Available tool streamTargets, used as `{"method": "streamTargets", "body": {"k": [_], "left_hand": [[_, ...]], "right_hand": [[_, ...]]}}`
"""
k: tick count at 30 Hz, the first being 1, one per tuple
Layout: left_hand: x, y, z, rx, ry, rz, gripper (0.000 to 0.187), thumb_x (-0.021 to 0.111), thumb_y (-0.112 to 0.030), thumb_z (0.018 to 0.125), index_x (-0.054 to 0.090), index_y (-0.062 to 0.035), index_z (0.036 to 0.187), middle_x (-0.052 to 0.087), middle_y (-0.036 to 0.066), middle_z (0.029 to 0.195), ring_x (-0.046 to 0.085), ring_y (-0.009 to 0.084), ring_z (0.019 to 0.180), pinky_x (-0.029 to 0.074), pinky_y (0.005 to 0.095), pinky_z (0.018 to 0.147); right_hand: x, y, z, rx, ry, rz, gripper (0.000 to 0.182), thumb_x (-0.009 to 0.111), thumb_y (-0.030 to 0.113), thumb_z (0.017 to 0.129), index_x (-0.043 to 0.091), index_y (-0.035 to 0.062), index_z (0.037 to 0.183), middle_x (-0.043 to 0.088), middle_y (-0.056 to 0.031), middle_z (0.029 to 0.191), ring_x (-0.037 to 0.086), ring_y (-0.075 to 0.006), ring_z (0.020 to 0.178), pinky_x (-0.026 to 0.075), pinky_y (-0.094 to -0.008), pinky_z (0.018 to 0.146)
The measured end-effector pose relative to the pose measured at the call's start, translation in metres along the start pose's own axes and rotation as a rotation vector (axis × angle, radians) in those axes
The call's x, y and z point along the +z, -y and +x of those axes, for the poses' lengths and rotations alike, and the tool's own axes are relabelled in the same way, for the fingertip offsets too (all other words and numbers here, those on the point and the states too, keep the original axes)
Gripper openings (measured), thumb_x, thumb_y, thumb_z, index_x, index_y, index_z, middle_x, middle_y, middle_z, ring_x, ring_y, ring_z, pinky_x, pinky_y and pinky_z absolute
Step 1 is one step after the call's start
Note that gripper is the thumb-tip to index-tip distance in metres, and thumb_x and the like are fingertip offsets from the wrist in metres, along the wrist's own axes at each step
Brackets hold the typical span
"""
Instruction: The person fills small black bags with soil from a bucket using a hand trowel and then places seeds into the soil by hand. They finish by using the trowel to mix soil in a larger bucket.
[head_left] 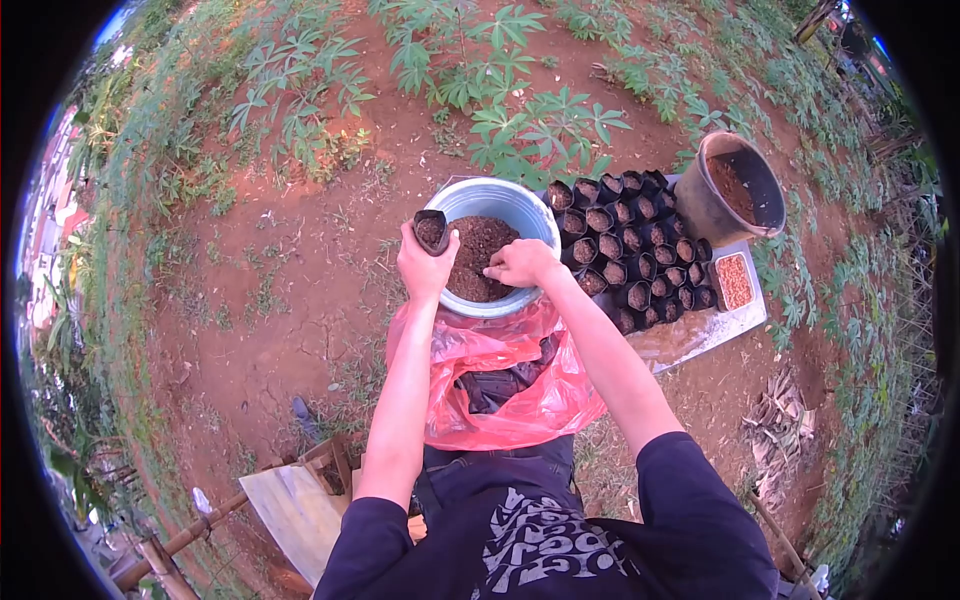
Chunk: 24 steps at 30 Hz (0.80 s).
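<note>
My left hand (423, 262) is wrapped round a small black seedling bag (431, 231) with dark soil in it, held upright over the left rim of a light blue bucket (543, 222). Loose brown soil (478, 250) lies inside the bucket. My right hand (520, 263) reaches over the bucket's right side, its fingers bent together down at the soil. Whatever is between those fingertips, if anything, is hidden. Below the bucket, a pink plastic bag (480, 425) lies open on my lap with black folded bags (497, 388) inside.
Right of the bucket, rows of soil-filled black seedling bags (630, 240) stand on a light board (735, 318). A brown-stained bucket (700, 190) and a tray of orange-red grains (734, 281) are beside them. Leafy plants (540, 125) grow ahead; a wooden board (290, 510) lies lower left.
</note>
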<state>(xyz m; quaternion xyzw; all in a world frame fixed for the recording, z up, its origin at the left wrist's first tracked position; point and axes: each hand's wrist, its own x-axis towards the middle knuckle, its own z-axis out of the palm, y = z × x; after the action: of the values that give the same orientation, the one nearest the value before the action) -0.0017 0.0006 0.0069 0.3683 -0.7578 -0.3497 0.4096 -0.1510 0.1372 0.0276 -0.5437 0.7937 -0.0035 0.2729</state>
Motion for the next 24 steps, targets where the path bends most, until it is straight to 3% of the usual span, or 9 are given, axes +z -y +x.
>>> {"method": "streamTargets", "body": {"k": [10, 24], "left_hand": [[-0.0009, -0.0013, 0.0005, -0.014, 0.009, -0.016, 0.055, 0.087, -0.03, 0.074, 0.056, -0.0029, 0.111, 0.069, 0.022, 0.092, 0.07, 0.0436, 0.088, 0.055, 0.049, 0.075], [0.0008, 0.002, 0.0004, 0.005, 0.011, 0.001, 0.055, 0.087, -0.031, 0.074, 0.057, -0.0029, 0.11, 0.07, 0.021, 0.092, 0.07, 0.043, 0.088, 0.055, 0.049, 0.074]], "right_hand": [[-0.0001, 0.0013, -0.0013, 0.015, -0.094, 0.006, 0.049, 0.047, 0.053, 0.097, 0.078, 0.015, 0.102, 0.075, -0.0182, 0.092, 0.071, -0.0366, 0.094, 0.055, -0.0484, 0.087], [0.0082, 0.0016, -0.0019, 0.18, -0.553, 0.215, 0.054, 0.046, 0.051, 0.102, 0.068, 0.0062, 0.082, 0.067, -0.0218, 0.07, 0.068, -0.0421, 0.075, 0.052, -0.0539, 0.073]]}}
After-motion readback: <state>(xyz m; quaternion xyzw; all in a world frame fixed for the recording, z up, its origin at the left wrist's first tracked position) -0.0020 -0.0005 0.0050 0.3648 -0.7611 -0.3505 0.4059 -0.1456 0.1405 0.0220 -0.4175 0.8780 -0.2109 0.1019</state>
